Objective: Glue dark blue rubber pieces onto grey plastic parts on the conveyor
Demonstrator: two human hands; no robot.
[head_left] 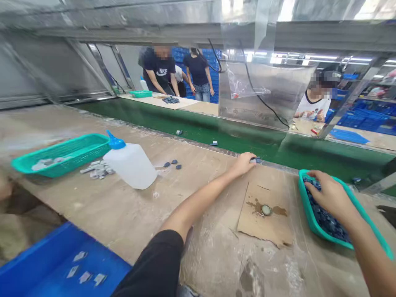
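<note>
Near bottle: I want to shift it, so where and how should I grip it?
Grip the near bottle around mid-body, probably from the right: it stands upright, broad below its narrow blue cap, and grey pieces and a basket crowd its left.

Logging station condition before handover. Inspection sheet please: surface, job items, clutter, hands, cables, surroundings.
Surface: brown tabletop, scuffed, pale smears, dark stain near the bottom of the picture.
Job items: right teal basket holding many dark pieces; small piece beside the belt.
Clutter: white bottle with blue cap; pale pieces beside the left teal basket; round metal cap on stained cardboard.
Hands: left hand holds the small piece; right hand is at the right teal basket, grip unclear.
Cables: black cable hangs in front of the metal panel.
Surroundings: green belt bearing a few pieces; people beyond it; blue bin at lower left.
</note>
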